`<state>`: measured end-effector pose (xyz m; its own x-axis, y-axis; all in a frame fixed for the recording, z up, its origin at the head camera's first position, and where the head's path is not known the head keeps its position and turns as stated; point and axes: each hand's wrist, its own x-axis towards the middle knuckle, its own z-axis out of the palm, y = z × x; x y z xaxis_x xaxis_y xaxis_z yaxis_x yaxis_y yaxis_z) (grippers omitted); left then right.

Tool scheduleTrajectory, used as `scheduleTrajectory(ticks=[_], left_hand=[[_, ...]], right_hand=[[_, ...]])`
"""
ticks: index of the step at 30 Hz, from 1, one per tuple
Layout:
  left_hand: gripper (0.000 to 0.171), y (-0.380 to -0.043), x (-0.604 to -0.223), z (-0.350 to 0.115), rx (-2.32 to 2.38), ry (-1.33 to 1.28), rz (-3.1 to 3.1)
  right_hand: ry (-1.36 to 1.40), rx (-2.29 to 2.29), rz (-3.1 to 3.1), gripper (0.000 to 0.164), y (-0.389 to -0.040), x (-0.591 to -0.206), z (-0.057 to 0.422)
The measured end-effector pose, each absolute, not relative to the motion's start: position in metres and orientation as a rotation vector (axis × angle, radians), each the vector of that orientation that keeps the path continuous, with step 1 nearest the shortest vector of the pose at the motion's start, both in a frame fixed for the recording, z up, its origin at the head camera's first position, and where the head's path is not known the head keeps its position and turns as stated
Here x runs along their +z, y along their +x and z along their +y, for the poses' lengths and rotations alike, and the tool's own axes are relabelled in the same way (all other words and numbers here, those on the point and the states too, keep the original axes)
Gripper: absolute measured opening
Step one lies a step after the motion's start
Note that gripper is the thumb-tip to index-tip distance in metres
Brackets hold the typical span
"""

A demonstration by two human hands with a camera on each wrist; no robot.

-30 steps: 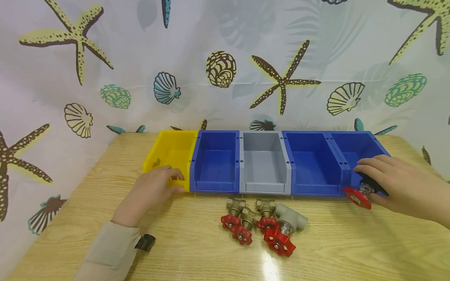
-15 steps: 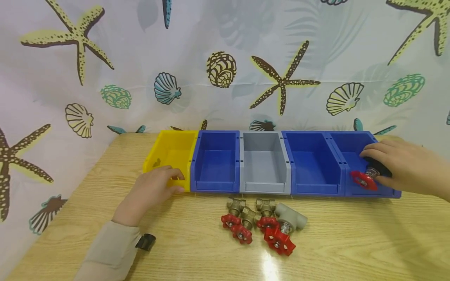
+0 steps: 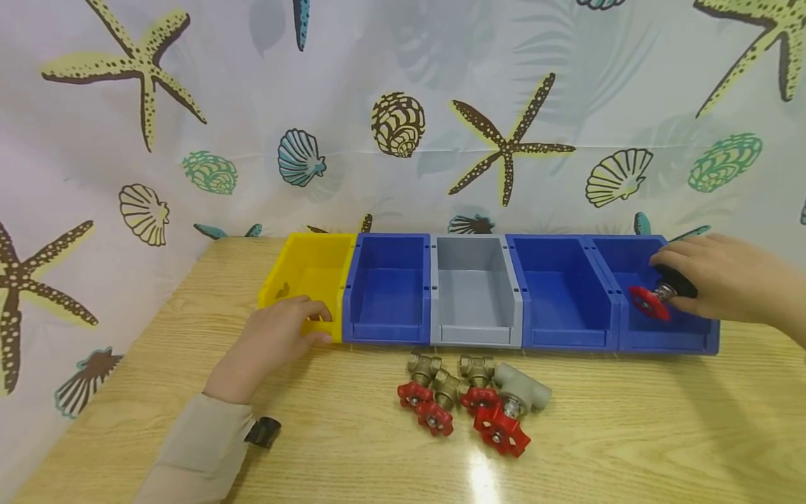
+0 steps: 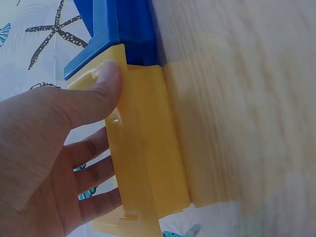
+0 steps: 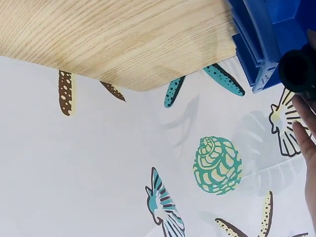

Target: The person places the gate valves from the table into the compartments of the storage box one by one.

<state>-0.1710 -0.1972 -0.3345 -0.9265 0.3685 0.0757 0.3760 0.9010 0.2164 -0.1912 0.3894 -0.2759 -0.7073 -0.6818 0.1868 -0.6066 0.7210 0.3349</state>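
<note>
My left hand (image 3: 277,343) grips the front wall of the yellow bin (image 3: 317,245), thumb outside and fingers inside, as the left wrist view shows. Over the rightmost blue bin (image 3: 667,341), my right hand (image 3: 724,276) holds a black-bodied valve with a red handwheel (image 3: 650,302). The wheel points toward the front left. In the right wrist view the round black end of the valve (image 5: 296,70) shows beside the fingers. Part of the valve body is hidden under the hand.
Between these bins stand a blue bin (image 3: 387,334), a grey bin (image 3: 475,337) and another blue bin (image 3: 569,341). In front lie brass valves (image 3: 446,388) with red wheels and a grey plastic valve (image 3: 519,388). A small black piece (image 3: 264,432) is by the left sleeve.
My right hand has carried the black valve up and slightly right, from the front corner of the rightmost blue bin to over its interior. The left hand stays on the yellow bin.
</note>
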Motion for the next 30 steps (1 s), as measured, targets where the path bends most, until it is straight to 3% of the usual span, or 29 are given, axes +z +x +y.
scheduleTrajectory(ticks=[22,30], left_hand=[[0.023,-0.171,-0.334,-0.196,-0.349,-0.593,-3.027],[0.024,-0.170,-0.334,-0.196,-0.348,-0.597,-3.020]], right_hand=[[1.046,-0.449,-2.704,0.056,-0.208,-0.286,0.381],[0.937,-0.462,-2.825,0.052,-0.213,-0.294,0.377]])
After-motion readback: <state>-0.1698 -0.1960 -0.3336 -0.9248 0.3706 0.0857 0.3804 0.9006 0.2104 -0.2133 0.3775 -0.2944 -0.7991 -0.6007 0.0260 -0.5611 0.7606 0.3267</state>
